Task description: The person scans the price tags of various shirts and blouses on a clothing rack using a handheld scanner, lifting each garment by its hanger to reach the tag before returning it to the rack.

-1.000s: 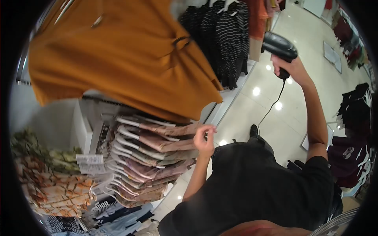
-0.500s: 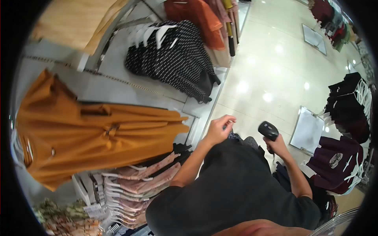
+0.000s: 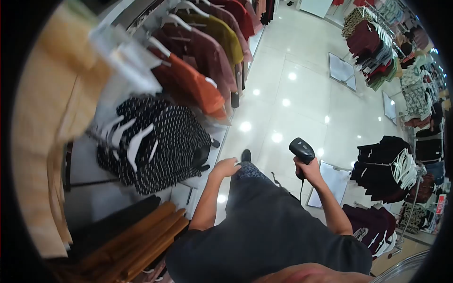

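My right hand (image 3: 309,170) is wrapped round the handle of a black handheld scanner (image 3: 302,150), whose head is above my fist; a thin dark cord hangs below it. Nothing shows in my left hand (image 3: 226,168), which is loosely curved with its fingers a little apart, beside my patterned trouser leg (image 3: 250,172). Left of that hand, black clothes with white dashes (image 3: 165,141) hang on white hangers (image 3: 137,141). It does not visibly touch them.
Orange (image 3: 196,87), mustard (image 3: 224,37) and pink clothes hang at the upper left. Beige fabric (image 3: 47,122) fills the left edge, brown garments (image 3: 137,240) the lower left. More racks with black tops (image 3: 384,165) line the right, beside a pale tiled floor (image 3: 269,104).
The view has shifted along the aisle; the dashed clothes appear lower and the brown garments have moved to the lower left. My right hand still holds the scanner. Beige fabric now looms closer at left.
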`<act>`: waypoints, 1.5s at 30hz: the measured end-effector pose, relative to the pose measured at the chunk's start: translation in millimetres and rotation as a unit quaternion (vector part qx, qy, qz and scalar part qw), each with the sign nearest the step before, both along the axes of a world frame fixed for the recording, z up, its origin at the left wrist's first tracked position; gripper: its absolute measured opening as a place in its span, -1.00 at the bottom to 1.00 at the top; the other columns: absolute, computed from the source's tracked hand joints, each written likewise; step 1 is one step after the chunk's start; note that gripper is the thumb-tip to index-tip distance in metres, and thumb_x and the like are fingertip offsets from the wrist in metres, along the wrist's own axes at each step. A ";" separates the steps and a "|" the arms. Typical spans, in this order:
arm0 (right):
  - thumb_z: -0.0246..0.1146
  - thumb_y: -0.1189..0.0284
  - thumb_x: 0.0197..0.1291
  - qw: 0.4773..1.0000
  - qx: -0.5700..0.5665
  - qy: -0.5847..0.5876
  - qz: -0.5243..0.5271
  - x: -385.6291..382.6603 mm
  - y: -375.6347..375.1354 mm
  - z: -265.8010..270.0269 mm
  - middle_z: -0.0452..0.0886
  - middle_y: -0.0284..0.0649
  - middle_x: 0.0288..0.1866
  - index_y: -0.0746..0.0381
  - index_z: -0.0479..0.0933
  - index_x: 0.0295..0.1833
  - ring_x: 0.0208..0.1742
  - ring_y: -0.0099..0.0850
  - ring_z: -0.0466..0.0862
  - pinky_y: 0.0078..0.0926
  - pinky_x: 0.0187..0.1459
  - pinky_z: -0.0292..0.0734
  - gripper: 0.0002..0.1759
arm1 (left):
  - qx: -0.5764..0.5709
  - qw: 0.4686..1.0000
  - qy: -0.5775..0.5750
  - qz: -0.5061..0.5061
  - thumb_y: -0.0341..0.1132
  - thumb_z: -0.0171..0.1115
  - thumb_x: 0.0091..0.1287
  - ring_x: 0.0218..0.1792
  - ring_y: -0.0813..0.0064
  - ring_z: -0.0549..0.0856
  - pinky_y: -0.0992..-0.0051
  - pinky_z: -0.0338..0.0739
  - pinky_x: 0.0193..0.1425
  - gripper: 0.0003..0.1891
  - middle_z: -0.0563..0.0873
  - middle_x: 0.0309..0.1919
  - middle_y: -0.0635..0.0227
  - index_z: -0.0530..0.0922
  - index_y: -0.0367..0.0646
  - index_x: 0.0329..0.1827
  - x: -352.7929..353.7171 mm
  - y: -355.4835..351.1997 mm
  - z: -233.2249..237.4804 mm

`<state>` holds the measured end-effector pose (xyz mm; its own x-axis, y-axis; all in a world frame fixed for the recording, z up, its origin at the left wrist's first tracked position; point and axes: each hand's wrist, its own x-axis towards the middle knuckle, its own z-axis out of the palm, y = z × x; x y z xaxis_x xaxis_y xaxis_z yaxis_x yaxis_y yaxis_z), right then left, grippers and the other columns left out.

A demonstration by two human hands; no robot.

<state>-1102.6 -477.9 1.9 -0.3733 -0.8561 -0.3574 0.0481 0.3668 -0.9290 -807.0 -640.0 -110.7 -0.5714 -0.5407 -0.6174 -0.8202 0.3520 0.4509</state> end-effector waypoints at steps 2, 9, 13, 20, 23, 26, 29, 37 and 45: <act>0.33 0.41 0.21 1.000 -0.009 0.013 -0.007 -27.1 -36.4 13.2 0.48 -0.40 -0.66 0.25 0.51 -0.38 -0.66 -0.64 0.46 -0.58 -0.58 0.32 -0.81 | 0.021 0.995 0.100 0.012 -0.08 0.20 0.32 0.06 0.04 0.66 0.19 0.52 0.14 -0.57 0.70 -0.02 0.02 0.55 -0.19 0.12 -49.4 -45.3 23.8; 0.34 0.47 0.21 0.992 -0.049 -0.034 -0.114 -132.1 -109.0 -4.8 0.53 -0.36 -0.61 0.31 0.57 -0.30 -0.65 -0.59 0.52 -0.59 -0.56 0.42 -0.87 | -0.071 0.957 0.279 -0.036 -0.16 0.20 0.36 -0.26 0.22 0.71 0.32 0.55 -0.16 -0.73 0.73 -0.27 0.17 0.61 -0.17 -0.07 -226.2 -149.0 80.1; 0.31 0.50 0.24 0.979 -0.044 -0.083 -0.182 -204.4 -157.9 -33.3 0.49 -0.35 -0.58 0.29 0.53 -0.22 -0.62 -0.56 0.51 -0.58 -0.52 0.44 -0.89 | 0.038 0.930 0.364 0.020 -0.22 0.23 0.36 -0.35 0.52 0.65 0.48 0.51 -0.24 -0.78 0.72 -0.36 0.34 0.62 -0.20 -0.13 -301.4 -199.8 74.8; 0.30 0.43 0.26 0.983 -0.084 -0.045 -0.160 -370.0 -273.1 -51.0 0.48 -0.38 -0.57 0.28 0.52 -0.24 -0.61 -0.59 0.49 -0.61 -0.51 0.42 -0.85 | 0.018 0.954 0.284 0.095 -0.28 0.22 0.35 -0.34 0.43 0.71 0.44 0.55 -0.22 -0.83 0.73 -0.38 0.25 0.63 -0.21 -0.19 -428.6 -294.0 26.4; 0.30 0.43 0.26 0.976 -0.109 -0.088 -0.164 -433.3 -323.5 -26.6 0.47 -0.38 -0.56 0.28 0.52 -0.23 -0.60 -0.59 0.50 -0.61 -0.50 0.42 -0.85 | -0.035 0.936 0.351 0.007 -0.29 0.24 0.36 -0.29 0.45 0.71 0.45 0.56 -0.16 -0.82 0.73 -0.34 0.22 0.62 -0.23 -0.12 -517.7 -321.7 92.3; 0.30 0.46 0.25 0.980 -0.113 -0.086 -0.142 -490.7 -375.0 -8.9 0.48 -0.37 -0.56 0.29 0.52 -0.22 -0.59 -0.59 0.50 -0.61 -0.48 0.43 -0.87 | 0.055 0.946 0.319 -0.022 -0.30 0.25 0.35 -0.28 0.38 0.72 0.42 0.57 -0.16 -0.82 0.74 -0.28 0.20 0.62 -0.23 -0.11 -570.8 -361.7 121.0; 0.31 0.48 0.24 0.984 -0.106 -0.081 -0.121 -534.6 -421.9 -1.2 0.50 -0.38 -0.57 0.29 0.55 -0.24 -0.59 -0.60 0.51 -0.60 -0.47 0.43 -0.89 | -0.028 0.967 0.252 0.000 -0.24 0.22 0.35 -0.25 0.21 0.72 0.32 0.57 -0.15 -0.79 0.74 -0.28 0.14 0.62 -0.19 -0.11 -588.2 -411.6 108.3; 0.30 0.49 0.22 0.985 -0.121 -0.059 -0.107 -624.1 -574.5 -14.8 0.51 -0.37 -0.58 0.31 0.56 -0.24 -0.59 -0.60 0.51 -0.58 -0.49 0.41 -0.89 | -0.168 0.959 0.196 0.117 -0.23 0.08 0.38 -0.27 -0.04 0.68 0.09 0.53 -0.18 -0.79 0.69 -0.42 0.02 0.58 -0.17 -0.25 -609.6 -588.7 42.2; 0.22 0.54 0.22 0.988 -0.113 -0.009 -0.104 -691.7 -753.5 39.0 0.49 -0.36 -0.55 0.29 0.51 -0.22 -0.57 -0.56 0.52 -0.54 -0.44 0.43 -0.95 | -0.194 0.934 0.246 0.174 -0.26 0.01 0.42 -0.30 -0.17 0.61 0.03 0.45 -0.22 -0.78 0.63 -0.43 -0.08 0.49 -0.24 -0.25 -715.2 -762.1 47.5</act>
<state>-1794.3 -1231.4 41.0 -0.5456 -0.8199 -0.1734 0.1171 0.1303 -0.9845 -1522.3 -1402.1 -63.2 -0.4815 -0.8752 -0.0465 -0.6431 0.3168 0.6972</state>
